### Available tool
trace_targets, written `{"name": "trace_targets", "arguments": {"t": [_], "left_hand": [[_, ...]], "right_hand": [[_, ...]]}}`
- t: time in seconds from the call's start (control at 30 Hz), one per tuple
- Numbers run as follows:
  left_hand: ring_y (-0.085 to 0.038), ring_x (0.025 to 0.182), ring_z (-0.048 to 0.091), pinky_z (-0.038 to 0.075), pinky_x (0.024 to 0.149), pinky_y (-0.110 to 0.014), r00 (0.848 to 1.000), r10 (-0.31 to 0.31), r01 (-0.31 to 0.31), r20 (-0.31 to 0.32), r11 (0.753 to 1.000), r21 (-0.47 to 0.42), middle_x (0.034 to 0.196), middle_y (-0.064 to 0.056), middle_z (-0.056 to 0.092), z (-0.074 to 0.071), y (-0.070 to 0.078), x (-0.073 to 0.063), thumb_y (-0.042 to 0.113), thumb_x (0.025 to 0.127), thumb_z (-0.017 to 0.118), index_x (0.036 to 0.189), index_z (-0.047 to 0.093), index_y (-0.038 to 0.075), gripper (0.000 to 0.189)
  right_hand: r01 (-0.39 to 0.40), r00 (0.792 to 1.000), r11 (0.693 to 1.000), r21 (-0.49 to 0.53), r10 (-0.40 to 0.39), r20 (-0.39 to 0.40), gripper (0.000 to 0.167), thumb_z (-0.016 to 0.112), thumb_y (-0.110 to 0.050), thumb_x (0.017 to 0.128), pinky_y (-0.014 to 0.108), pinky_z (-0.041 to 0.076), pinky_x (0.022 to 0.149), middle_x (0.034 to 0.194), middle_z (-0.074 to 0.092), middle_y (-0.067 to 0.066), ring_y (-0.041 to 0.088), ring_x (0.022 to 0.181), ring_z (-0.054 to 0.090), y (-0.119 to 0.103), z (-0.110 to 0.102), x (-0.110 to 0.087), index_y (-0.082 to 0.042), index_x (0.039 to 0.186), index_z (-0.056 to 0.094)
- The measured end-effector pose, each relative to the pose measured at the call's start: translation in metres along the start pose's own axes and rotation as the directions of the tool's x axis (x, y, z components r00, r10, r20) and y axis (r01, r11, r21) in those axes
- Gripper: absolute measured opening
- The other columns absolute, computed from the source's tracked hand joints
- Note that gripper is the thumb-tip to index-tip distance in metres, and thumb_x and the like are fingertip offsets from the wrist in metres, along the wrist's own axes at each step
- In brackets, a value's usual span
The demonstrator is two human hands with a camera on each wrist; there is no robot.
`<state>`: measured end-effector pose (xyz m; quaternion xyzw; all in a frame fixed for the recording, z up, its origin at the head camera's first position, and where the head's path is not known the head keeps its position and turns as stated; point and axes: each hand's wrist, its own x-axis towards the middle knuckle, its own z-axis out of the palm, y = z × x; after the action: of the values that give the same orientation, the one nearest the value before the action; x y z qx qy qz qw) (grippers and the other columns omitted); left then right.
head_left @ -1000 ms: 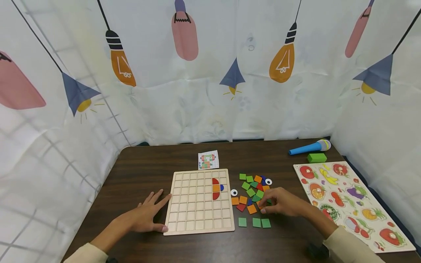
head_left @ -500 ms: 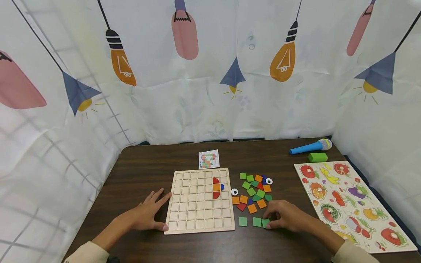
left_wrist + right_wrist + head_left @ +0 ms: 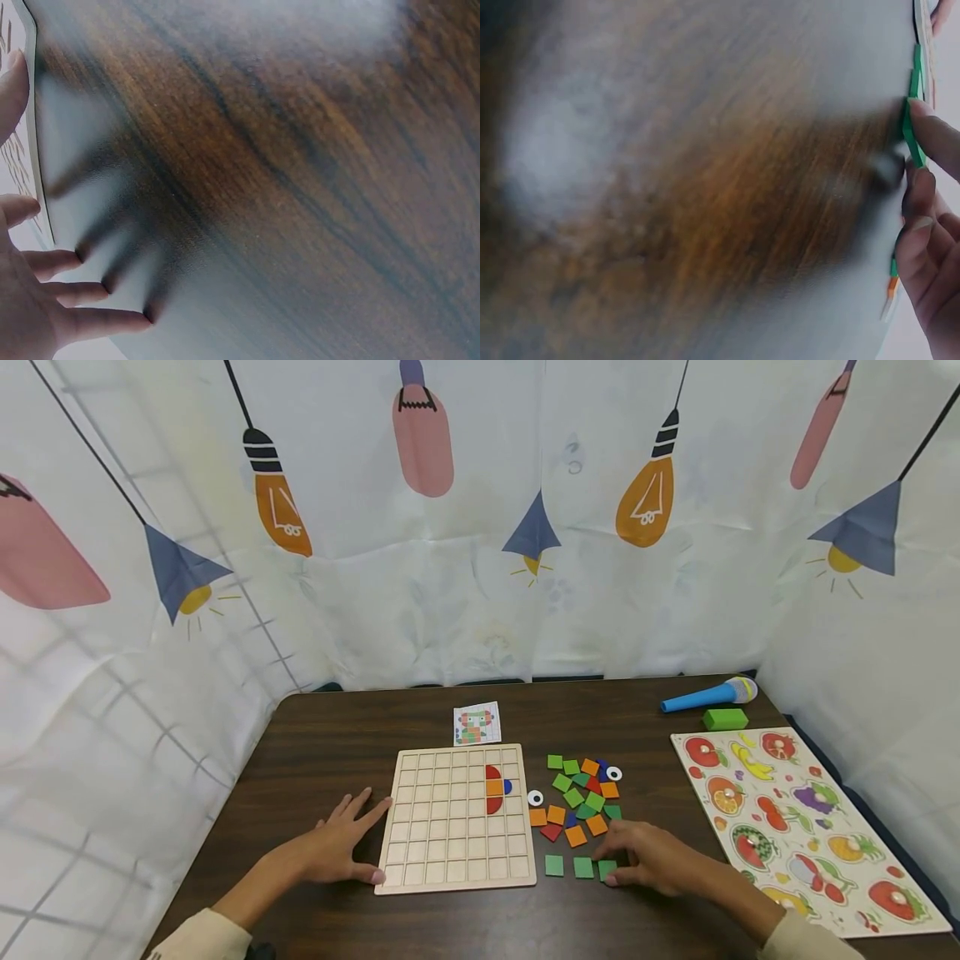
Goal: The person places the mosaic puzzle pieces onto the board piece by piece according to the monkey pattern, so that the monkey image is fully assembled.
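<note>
A pale wooden grid board (image 3: 442,827) lies on the dark table. Set into it are two red half-round tiles (image 3: 492,806) with an orange square (image 3: 494,787) between them and a blue half-round (image 3: 507,787) beside it. My left hand (image 3: 333,843) is spread, thumb and index fingertip at the board's left edge, the other fingertips resting on the tabletop (image 3: 262,172). With thumb and index finger, my right hand (image 3: 648,857) pinches a green square tile (image 3: 607,868), rightmost of a short row. Two more green squares lie left of it, the middle tile (image 3: 583,867) close by.
Loose green, orange, red and blue tiles (image 3: 576,797) lie right of the board, with two white rings (image 3: 535,797). Behind the board is a printed pattern card (image 3: 476,724). At right lie a fruit puzzle board (image 3: 802,831), a green block (image 3: 725,719) and a blue toy microphone (image 3: 708,696).
My right hand has come forward from the loose tiles to the rightmost green square and taken hold of it. The middle green tile has shifted slightly left. My left hand stays at the board.
</note>
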<state>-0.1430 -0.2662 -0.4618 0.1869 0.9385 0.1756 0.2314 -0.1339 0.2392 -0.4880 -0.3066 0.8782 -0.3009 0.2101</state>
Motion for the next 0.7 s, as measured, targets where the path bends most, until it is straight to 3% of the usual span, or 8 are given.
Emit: {"name": "trace_targets", "arguments": {"t": [0.27, 0.5, 0.7], "left_hand": [[-0.065, 0.144, 0.007, 0.022, 0.092, -0.088, 1.0, 0.003, -0.003, 0.009, 1.0, -0.003, 0.163, -0.033, 0.008, 0.0, -0.001, 0.0, 0.058, 0.079, 0.078, 0.161, 0.02, 0.012, 0.11], [-0.066, 0.143, 0.007, 0.023, 0.091, -0.088, 1.0, 0.006, -0.006, 0.015, 1.0, 0.004, 0.163, -0.033, 0.009, -0.001, -0.001, 0.001, 0.058, 0.079, 0.078, 0.161, 0.02, 0.013, 0.11], [-0.068, 0.142, 0.008, 0.025, 0.089, -0.088, 1.0, 0.01, -0.011, 0.021, 1.0, 0.012, 0.162, -0.035, 0.008, -0.002, 0.0, 0.002, 0.058, 0.079, 0.078, 0.161, 0.02, 0.013, 0.11]], "right_hand": [[-0.009, 1.0, 1.0, -0.014, 0.009, 0.019, 0.017, 0.072, -0.037, 0.093, 0.021, 0.044, 0.065, 0.104, 0.063, -0.017, -0.003, 0.073, 0.05, -0.004, 0.002, 0.0, -0.03, 0.109, 0.07], [-0.044, 0.998, 0.999, 0.011, 0.044, 0.036, 0.021, 0.07, -0.037, 0.095, 0.022, 0.043, 0.062, 0.084, 0.058, -0.019, -0.001, 0.069, 0.051, -0.01, 0.001, 0.004, -0.028, 0.114, 0.067], [0.023, 1.0, 0.999, 0.035, -0.023, -0.006, 0.023, 0.067, -0.036, 0.097, 0.02, 0.045, 0.064, 0.086, 0.059, -0.018, -0.001, 0.069, 0.05, -0.018, -0.003, 0.015, -0.022, 0.115, 0.068]]}}
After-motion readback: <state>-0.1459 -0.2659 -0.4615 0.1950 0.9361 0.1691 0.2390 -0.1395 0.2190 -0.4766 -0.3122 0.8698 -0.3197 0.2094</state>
